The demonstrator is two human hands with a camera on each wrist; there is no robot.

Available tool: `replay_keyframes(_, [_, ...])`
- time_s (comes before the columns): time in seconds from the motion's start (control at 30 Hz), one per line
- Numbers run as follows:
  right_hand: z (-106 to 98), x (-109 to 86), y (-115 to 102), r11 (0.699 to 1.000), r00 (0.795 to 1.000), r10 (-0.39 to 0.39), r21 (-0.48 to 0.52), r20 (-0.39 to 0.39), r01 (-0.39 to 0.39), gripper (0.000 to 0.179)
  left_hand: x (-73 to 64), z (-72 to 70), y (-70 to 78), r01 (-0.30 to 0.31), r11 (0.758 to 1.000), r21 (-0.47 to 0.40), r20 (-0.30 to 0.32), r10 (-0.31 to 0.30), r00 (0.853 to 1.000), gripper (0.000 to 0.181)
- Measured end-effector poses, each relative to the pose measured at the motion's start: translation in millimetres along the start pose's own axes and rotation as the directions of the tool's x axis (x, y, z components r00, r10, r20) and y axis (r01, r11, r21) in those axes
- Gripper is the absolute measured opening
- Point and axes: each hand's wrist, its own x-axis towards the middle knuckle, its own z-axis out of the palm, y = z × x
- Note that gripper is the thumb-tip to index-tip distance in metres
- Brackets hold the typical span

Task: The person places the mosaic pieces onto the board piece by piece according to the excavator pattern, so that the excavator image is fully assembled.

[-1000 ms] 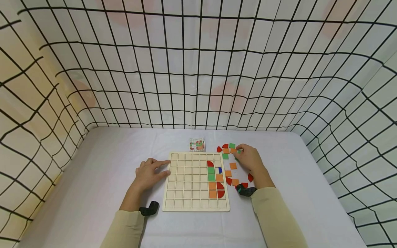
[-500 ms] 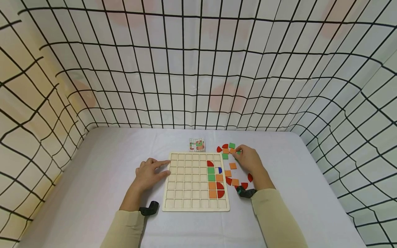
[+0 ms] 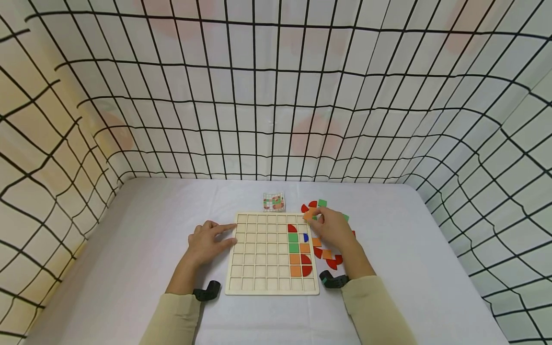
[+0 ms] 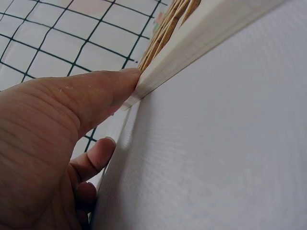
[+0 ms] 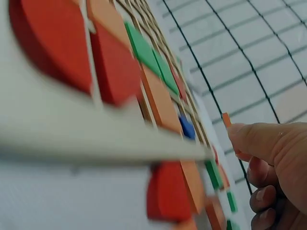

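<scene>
My right hand (image 3: 334, 230) pinches an orange square tile (image 3: 308, 216) just over the upper right corner of a wooden grid board (image 3: 263, 268). In the right wrist view the orange tile's edge shows at the tip of the thumb. The left hand (image 3: 204, 243) touches the board's left edge with outstretched thumb and index finger. Against the side of the board rests the left thumb (image 4: 110, 88) in the left wrist view. Set in the right-hand columns are green squares (image 3: 293, 242), orange squares (image 3: 295, 265), red quarter-round pieces (image 3: 306, 265) and a small blue piece (image 3: 306, 237).
Loose red, orange and green pieces lie right of the board, among them a green square (image 3: 322, 203) and an orange square (image 3: 327, 254). A small printed pattern card (image 3: 273, 202) lies behind the board. Black wire mesh (image 3: 276, 103) surrounds the table's back and sides.
My right hand has moved left and slightly towards me, from the loose pieces to the board's upper right corner, now with an orange tile between its fingertips. The left hand has stayed put.
</scene>
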Motion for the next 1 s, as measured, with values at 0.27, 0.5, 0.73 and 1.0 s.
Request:
replay_keyframes(0.27, [13,-8.5,-30,0.995,0.993,-0.097,0.041,0.062,0.095,0.032,-0.3,-0.3,0.8,-0.001,1.000,0.001,-0.001,0.001,1.000,0.047])
replay_keyframes(0.5, [27,-13.0,-42,0.982,0.979,-0.189,-0.014,0.072,0.190,0.025,-0.4,0.0,-0.1,-0.004,1.000,0.001,-0.007,0.004,1.000,0.047])
replay_keyframes(0.73, [37,-14.1,-45,0.966,0.967,-0.247,-0.060,0.058,0.250,0.022,-0.9,-0.5,0.2,-0.002,1.000,-0.004,-0.009,0.002,1.000,0.048])
replay_keyframes(1.0, [39,-12.1,-48,0.972,0.972,-0.224,-0.063,0.069,0.228,0.021,-0.6,0.3,-0.7,-0.012,1.000,0.002,-0.011,0.012,1.000,0.048])
